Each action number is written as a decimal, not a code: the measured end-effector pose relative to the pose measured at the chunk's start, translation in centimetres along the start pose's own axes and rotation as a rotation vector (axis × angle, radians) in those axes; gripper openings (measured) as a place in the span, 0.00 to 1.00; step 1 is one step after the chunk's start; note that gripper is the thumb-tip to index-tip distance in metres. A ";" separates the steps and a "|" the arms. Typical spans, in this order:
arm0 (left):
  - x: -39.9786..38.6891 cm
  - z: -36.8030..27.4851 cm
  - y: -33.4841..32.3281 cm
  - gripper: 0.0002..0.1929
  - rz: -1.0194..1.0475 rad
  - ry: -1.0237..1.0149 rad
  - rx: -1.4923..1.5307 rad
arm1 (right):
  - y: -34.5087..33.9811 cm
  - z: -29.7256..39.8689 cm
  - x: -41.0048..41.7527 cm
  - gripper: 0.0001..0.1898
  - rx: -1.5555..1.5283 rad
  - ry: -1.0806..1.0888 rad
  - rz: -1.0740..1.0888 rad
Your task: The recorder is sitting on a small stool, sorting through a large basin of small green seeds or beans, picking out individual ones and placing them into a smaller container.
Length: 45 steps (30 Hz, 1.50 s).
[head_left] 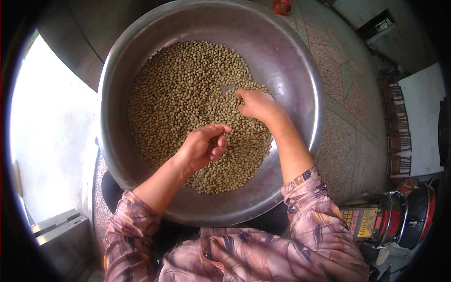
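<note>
A wide round metal basin (289, 60) stands before me, holding a broad heap of small greenish-tan beans (176, 84). My left hand (206, 144) hovers over the near part of the heap, palm turned inward and fingers half curled. Whether beans lie in its hollow is hidden. To the upper right of it, my right hand (255, 104) reaches down at the heap's right side, fingers bent towards the beans. Its fingertips are partly hidden, so any bean between them cannot be made out. A small patch of basin floor (226, 90) shows among the beans just left of my right hand.
Stone-chip flooring (334, 148) runs along the right. A motorbike (387, 218) with a plate is parked at lower right, below wooden chairs (398, 130) by the wall. A red bag (282, 6) lies beyond the basin. At lower left is a grey metal box-like object (63, 229).
</note>
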State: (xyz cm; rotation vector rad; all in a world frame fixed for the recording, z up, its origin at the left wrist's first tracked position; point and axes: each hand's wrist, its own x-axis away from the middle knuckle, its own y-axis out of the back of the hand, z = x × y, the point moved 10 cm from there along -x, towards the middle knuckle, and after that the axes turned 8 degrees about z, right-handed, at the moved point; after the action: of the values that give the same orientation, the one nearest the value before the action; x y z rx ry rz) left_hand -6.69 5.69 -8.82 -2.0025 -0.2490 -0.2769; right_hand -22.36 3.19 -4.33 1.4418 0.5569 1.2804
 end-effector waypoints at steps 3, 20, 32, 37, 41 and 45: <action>0.0 -0.1 -0.1 0.11 0.008 -0.011 -0.001 | -0.1 0.3 -0.2 0.12 0.023 0.009 -0.017; -0.2 -0.1 0.2 0.11 -0.001 -0.022 -0.032 | -0.4 0.0 -0.7 0.06 0.060 0.000 -0.070; 0.0 -0.2 0.0 0.11 -0.008 -0.017 -0.028 | 1.4 -2.9 0.0 0.08 -0.197 -0.052 -0.054; 0.0 -0.2 -0.1 0.11 -0.008 -0.017 -0.021 | 0.5 -2.8 -0.2 0.10 -0.209 -0.088 0.025; 0.0 -0.2 -0.1 0.11 -0.014 -0.017 -0.025 | 1.5 -3.4 -0.1 0.11 -0.151 -0.134 -0.095; 0.0 -0.2 -0.2 0.11 -0.010 -0.017 -0.023 | 1.7 -2.9 0.0 0.11 -0.165 -0.116 -0.128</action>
State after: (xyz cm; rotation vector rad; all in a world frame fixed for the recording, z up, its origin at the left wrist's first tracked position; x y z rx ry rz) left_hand -6.76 5.59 -8.61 -2.0278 -0.2678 -0.2707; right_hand -25.52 3.81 -3.27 1.3125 0.4479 1.1080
